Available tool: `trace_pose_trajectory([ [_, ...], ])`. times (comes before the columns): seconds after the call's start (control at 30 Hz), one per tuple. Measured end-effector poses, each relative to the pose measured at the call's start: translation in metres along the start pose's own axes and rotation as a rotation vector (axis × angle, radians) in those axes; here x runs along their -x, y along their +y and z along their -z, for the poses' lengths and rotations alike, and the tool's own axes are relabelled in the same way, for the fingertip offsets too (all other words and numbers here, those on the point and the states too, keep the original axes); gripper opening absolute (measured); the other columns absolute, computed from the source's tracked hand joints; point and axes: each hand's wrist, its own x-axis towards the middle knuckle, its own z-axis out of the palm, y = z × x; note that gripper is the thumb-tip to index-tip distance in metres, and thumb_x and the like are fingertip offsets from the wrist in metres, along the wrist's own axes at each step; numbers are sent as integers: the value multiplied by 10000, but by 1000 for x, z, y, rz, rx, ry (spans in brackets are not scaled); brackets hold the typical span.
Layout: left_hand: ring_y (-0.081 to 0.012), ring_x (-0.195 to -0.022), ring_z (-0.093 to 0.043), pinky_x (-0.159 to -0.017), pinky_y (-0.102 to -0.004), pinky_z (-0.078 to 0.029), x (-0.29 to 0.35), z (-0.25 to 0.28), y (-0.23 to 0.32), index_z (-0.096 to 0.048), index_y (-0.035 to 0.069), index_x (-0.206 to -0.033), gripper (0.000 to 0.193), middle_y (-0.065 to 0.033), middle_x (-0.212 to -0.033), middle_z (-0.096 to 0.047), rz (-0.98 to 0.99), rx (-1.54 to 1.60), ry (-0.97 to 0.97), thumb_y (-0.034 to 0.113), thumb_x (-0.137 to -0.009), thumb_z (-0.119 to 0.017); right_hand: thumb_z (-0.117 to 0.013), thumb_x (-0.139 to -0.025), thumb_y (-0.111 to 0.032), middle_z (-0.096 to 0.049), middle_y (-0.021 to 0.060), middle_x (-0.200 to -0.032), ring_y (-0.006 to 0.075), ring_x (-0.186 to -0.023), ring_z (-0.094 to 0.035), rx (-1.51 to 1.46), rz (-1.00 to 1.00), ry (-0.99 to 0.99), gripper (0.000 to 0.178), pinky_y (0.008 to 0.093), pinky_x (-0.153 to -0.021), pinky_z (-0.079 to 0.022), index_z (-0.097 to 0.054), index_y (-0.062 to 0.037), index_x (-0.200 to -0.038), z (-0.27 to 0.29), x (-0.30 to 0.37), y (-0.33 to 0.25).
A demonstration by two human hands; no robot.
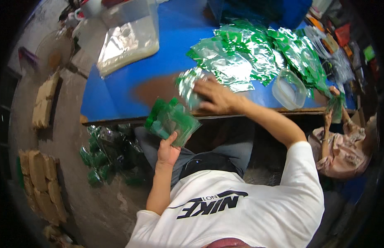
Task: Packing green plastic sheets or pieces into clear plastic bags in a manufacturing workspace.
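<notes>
- Several brown blocks (41, 177) lay on the floor (117, 204) at far left; contents unclear.
- Dark-and-green heap of film packets (102, 155) sat on the floor just left of the person's legs; couldn't tell if finished or waiting.
- Clear plastic sleeves (130, 45) lay on the blue bench (171, 25), upper left, well apart from the green goods.
- Left hand (169, 151) held the green pouch stack (173, 122) off the bench's near edge: thumb on top, fingers pinching it from below. Edges fanned, so my read: gathered, not squared.
- Right hand (219, 97) was over a silvery pouch (190, 84) near the front edge. Motion blur; couldn't tell if its fingers gripped or just touched.
- Big loose pouch pile (250, 53) lay beyond and to the right, overlapping every which way. Judgement: most of the work was left there; count unreadable.
- Clear tub (289, 91) stood by the pile's near side.
- Co-worker (340, 149) at far right handled green film too.
</notes>
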Motion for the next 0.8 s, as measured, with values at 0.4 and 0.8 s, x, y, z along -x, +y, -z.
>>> trace_pose_trajectory([
  [0.4, -324, -1308, -518, -1112, -512, -409, 4, 31, -3, -518, 42, -1371, 510, -121, -1373, -578, 114, 257, -88, 18, -876, -639, -466, -910, -708, -407, 273, -1463, 419, -1410, -332, 352, -588, -9, 830, 613, -1129, -243, -452, -81, -1455, 22, -31, 70],
  [0.8, -377, -1362, -453, -1180, -604, -269, 12, 49, 6, -468, 2, -1413, 592, -173, -1444, -513, -11, 162, -89, 101, -867, -675, -560, -934, -435, -374, 253, -1508, 441, -1444, -284, 84, -109, -11, 576, 605, -1184, -182, -478, -45, -1350, -10, -32, -5],
])
